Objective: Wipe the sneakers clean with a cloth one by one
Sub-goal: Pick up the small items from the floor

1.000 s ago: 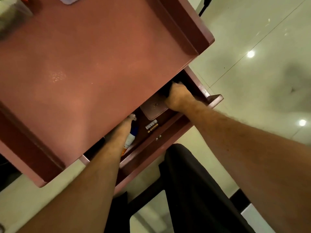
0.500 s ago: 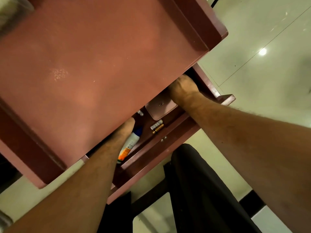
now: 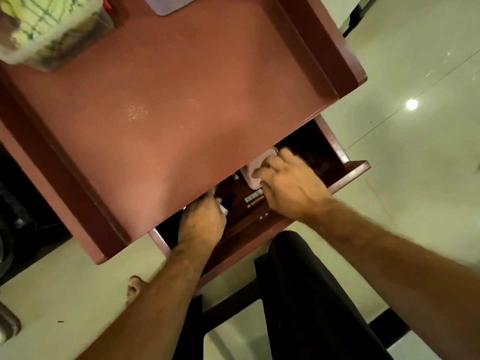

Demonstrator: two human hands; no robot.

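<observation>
No sneaker shows in the head view. Both my hands are inside the open drawer [image 3: 259,231] of a red-brown cabinet [image 3: 181,100]. My left hand [image 3: 202,222] reaches under the cabinet top beside a white and blue tube [image 3: 224,207], and its fingers are hidden. My right hand [image 3: 292,189] lies with loosely bent fingers on a small pink box [image 3: 249,175] and is blurred. A clear tub holding a yellow-green checked cloth [image 3: 46,29] stands at the cabinet's far left corner.
Two batteries [image 3: 254,200] lie in the drawer between my hands. A pale flat object [image 3: 171,3] sits at the cabinet's back edge. My black trouser leg [image 3: 311,294] and a bare foot [image 3: 135,288] are on the glossy tiled floor [image 3: 415,152].
My right hand has come back from the drawer's far right corner onto the pink box. My left hand has shifted over the tube, so more of it is covered.
</observation>
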